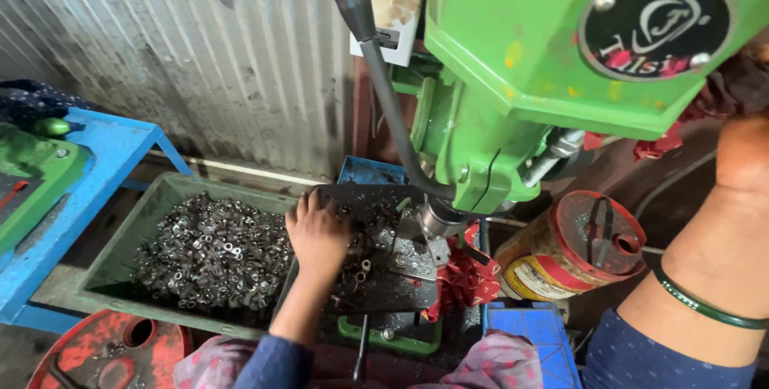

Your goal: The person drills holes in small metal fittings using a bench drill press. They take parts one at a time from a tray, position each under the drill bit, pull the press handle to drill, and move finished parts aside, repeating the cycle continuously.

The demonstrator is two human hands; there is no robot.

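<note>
My left hand [318, 233] rests palm down on the dark work table [384, 293] of a green drill press [513, 76], fingers spread over small loose metal nuts [360, 265]. Whether it grips any of them is hidden under the palm. My right forearm [713, 253], wearing a green bangle [705, 305], reaches up at the right edge; the right hand is raised beside the machine head and mostly out of view. The drill chuck [439, 221] hangs just right of my left hand. A black-knobbed feed lever [376, 60] sticks up to the left.
A green crate [120, 233] full of small metal nuts [212, 249] stands left of the press. A red and yellow tin can [573, 249] sits to the right, a red cloth [465, 277] beside the chuck. A blue frame [88, 173] stands at left, a red drum lid [108, 349] below it, and corrugated metal wall behind.
</note>
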